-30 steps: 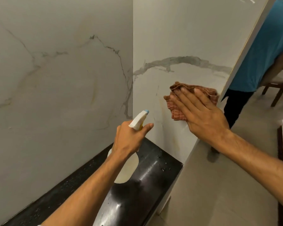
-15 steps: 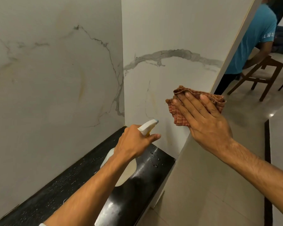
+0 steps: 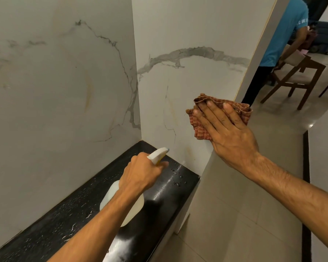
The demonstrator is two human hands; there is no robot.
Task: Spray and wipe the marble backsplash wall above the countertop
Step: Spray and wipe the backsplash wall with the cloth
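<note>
Your left hand (image 3: 140,173) is curled round the neck of the one white plastic spray bottle (image 3: 133,209), forefinger at the trigger, nozzle aimed toward the corner, over the glossy black stone countertop (image 3: 169,195) (droplets lie on it). The white grey-veined marble backsplash wall (image 3: 187,82) rises above the countertop, in two panels that meet at the corner. Your right hand (image 3: 229,137) lies flat, fingers straight and slightly spread, pressing the one crumpled red-brown checked cloth (image 3: 199,129) against the right panel near its outer edge. Beyond it: one person in a blue shirt (image 3: 284,35) and one wooden chair (image 3: 295,78).
</note>
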